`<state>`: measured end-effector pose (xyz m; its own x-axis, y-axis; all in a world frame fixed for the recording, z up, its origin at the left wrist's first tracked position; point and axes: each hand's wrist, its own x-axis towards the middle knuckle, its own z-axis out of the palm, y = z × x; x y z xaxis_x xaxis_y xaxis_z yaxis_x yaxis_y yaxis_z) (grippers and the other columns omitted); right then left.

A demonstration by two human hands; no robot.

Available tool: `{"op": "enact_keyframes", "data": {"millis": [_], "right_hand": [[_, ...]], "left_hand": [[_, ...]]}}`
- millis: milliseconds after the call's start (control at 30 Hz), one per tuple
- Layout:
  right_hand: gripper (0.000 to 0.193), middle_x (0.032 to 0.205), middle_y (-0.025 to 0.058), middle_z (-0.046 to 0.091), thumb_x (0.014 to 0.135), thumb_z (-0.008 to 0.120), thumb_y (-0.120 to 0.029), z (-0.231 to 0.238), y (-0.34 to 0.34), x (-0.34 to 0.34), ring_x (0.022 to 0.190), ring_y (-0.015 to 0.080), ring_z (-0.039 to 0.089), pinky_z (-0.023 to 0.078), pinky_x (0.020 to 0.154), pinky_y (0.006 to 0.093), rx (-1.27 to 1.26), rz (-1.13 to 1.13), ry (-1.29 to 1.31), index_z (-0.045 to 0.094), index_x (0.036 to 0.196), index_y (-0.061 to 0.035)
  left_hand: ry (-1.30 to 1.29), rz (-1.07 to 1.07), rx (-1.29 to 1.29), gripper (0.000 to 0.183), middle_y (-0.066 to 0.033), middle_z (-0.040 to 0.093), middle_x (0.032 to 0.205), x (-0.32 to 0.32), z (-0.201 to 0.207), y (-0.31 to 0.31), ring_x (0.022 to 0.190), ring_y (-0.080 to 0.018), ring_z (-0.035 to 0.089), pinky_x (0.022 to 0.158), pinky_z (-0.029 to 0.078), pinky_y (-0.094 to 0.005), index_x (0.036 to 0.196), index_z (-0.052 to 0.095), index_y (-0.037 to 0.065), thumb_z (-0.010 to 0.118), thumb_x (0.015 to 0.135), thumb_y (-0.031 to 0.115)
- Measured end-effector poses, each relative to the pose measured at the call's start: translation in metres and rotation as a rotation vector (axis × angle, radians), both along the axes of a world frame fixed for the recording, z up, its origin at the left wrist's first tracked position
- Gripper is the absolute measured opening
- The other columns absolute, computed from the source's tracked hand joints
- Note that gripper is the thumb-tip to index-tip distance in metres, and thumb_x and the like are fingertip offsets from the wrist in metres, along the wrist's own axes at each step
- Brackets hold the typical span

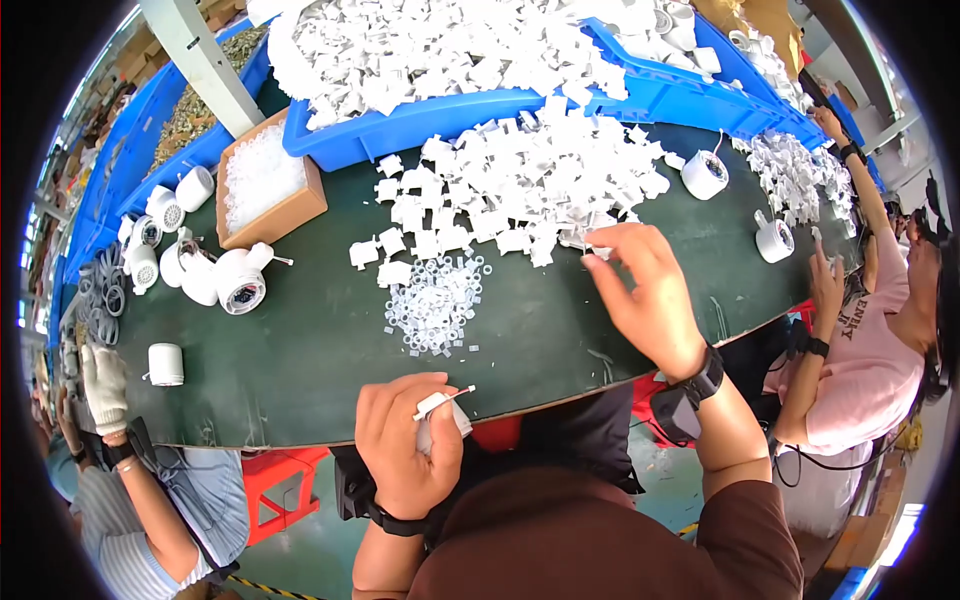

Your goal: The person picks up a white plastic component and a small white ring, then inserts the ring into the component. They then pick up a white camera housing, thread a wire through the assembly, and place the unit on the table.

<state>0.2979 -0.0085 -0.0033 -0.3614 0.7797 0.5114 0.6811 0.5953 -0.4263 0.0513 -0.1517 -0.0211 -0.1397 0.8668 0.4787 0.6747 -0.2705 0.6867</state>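
My left hand (392, 440) is closed around a white cylindrical housing (446, 424) near the table's front edge. A narrow white arm with a short thin wire sticks out from the top of the housing. My right hand (648, 290) reaches to the near right edge of a heap of small white plastic parts (530, 180). Its thumb and forefinger pinch a small white plastic part (573, 242), partly covered by the fingertips. Between my hands and the heap lies a scatter of small translucent rings (432, 312).
Blue bins (400, 135) full of white parts line the back. A cardboard box (275, 210) of clear pieces stands left, near several white housings (240, 282). Co-workers sit on both sides; a gloved hand (104, 388) rests at the left. More white housings (705, 176) stand right.
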Motion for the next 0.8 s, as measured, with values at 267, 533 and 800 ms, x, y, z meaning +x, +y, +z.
{"op": "enact_keyframes", "data": {"millis": [267,533,800], "right_hand": [[0.022,0.107,0.0109,0.064,0.086,0.073,-0.005,-0.014,0.003,-0.035,0.096,0.0333,0.061,0.052,0.080,0.0429,0.018,0.070,-0.101,0.066,0.107,-0.0068],[0.019,0.099,0.0072,0.067,0.089,0.073,0.005,-0.004,-0.024,-0.024,0.088,0.0141,0.069,0.055,0.073,0.0271,-0.415,0.182,0.311,0.067,0.106,-0.0027],[0.034,0.109,0.0088,0.065,0.093,0.065,0.010,-0.004,-0.072,-0.055,0.099,0.0148,0.068,0.058,0.081,0.0279,-0.729,0.490,0.492,0.067,0.125,-0.0013]], "left_hand": [[-0.007,0.019,-0.003,0.008,-0.0102,0.072,0.099,0.006,0.001,0.001,0.084,-0.0280,0.060,0.077,0.047,-0.0372,0.092,0.069,0.004,0.062,0.088,0.007],[0.023,-0.001,-0.025,0.008,-0.0113,0.073,0.106,0.003,0.002,-0.001,0.082,-0.0282,0.059,0.075,0.047,-0.0371,0.094,0.069,0.005,0.065,0.088,0.009],[-0.207,-0.146,-0.124,0.012,-0.0174,0.071,0.109,0.021,0.011,-0.007,0.085,-0.0270,0.059,0.079,0.047,-0.0353,0.095,0.070,0.002,0.062,0.092,0.010]]}}
